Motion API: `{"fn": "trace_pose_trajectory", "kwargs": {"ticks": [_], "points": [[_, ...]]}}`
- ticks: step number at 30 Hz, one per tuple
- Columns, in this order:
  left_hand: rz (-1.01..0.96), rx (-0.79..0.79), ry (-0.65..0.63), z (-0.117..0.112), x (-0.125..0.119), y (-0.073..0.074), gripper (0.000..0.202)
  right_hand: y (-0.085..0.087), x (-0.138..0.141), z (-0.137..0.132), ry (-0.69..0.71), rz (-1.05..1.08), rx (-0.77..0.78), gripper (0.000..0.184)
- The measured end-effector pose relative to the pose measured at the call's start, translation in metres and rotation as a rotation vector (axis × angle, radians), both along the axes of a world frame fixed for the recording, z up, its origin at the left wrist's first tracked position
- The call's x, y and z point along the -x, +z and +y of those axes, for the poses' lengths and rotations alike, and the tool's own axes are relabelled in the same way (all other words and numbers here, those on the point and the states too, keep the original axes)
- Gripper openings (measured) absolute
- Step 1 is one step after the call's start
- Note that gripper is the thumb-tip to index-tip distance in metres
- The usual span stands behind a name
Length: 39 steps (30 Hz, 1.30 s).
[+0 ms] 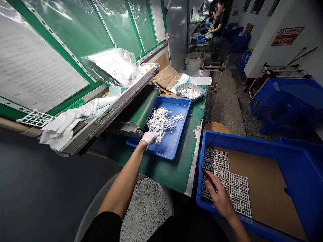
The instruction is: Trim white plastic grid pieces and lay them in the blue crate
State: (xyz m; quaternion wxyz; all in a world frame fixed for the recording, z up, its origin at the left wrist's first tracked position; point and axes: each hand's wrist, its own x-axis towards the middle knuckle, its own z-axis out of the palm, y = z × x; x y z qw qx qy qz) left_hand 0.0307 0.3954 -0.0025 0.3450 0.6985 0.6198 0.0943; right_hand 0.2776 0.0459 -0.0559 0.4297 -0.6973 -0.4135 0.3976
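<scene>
White plastic lattice pieces (158, 121) lie in one jumbled heap in a shallow blue tray (176, 107) on the green tabletop (171, 171), their long axes pointing in many directions; a flat lattice square (178, 117) sits just beside the heap. The gloved left hand (149, 138) is at the heap's near side, its fingers (155, 138) closed on a small white piece (160, 139). The bare right hand (220, 198) is over a deep blue bin (239, 144) lined with a cardboard sheet (262, 188). Its fingers (209, 174) are closed on one red-handled tool (209, 179), whose dark tip touches about a dozen flat lattice sheets (224, 174), laid edge to edge in a block along the bin's left wall.

Further along the tabletop sits one pale blue basket (189, 91) of white pieces. Below the left arm stands one round bucket (85, 222) filled with white pieces, and one white cloth (65, 124) and another lattice sheet (36, 118) lie on the ledge at left. Green boards hung with paper line this narrow aisle, whose grey floor (227, 104) leads to one co-worker (219, 23) standing at a far shelf.
</scene>
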Motion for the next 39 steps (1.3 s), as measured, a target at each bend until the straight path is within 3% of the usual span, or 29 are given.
{"fn": "trace_pose_trajectory", "kwargs": {"ticks": [4,9,14,18,23,25,28,30,32,33,34,36,39], "points": [[-0.098,0.026,-0.075,-0.029,0.000,0.026,0.045,0.029,0.009,0.009,0.074,-0.159,-0.085,0.048],[-0.154,-0.083,-0.279,-0.113,0.013,0.071,0.037,0.079,0.011,0.026,0.149,-0.581,-0.263,0.054],[-0.024,-0.231,-0.484,-0.194,0.023,0.114,0.030,0.121,0.029,0.030,0.336,-0.916,-0.402,0.054],[0.230,-0.425,-0.673,-0.241,0.033,0.131,0.042,0.137,0.055,0.020,0.463,-0.994,-0.436,0.054],[0.246,-0.458,-0.692,-0.280,0.053,0.142,0.041,0.151,0.087,0.003,0.526,-1.021,-0.466,0.056],[0.187,-0.462,-0.666,-0.292,0.067,0.146,0.039,0.155,0.099,-0.004,0.527,-1.031,-0.492,0.056],[-0.039,-0.446,-0.493,-0.303,0.090,0.139,0.033,0.148,0.111,-0.011,0.510,-1.005,-0.529,0.051],[-0.296,-0.457,-0.141,-0.304,0.099,0.128,0.027,0.137,0.116,-0.011,0.466,-0.967,-0.546,0.045],[-0.581,-0.328,0.232,-0.305,0.101,0.117,0.045,0.123,0.122,-0.008,0.416,-0.940,-0.586,0.042],[-0.702,-0.233,0.351,-0.307,0.099,0.113,0.052,0.117,0.125,-0.007,0.400,-0.936,-0.621,0.043],[-0.795,-0.143,0.410,-0.311,0.097,0.110,0.055,0.111,0.129,-0.005,0.393,-0.940,-0.665,0.045],[-0.902,-0.036,0.406,-0.322,0.091,0.107,0.056,0.103,0.135,-0.003,0.402,-0.971,-0.759,0.051],[-0.937,-0.009,0.379,-0.343,0.085,0.104,0.046,0.101,0.138,-0.002,0.483,-1.038,-0.852,0.059]]}}
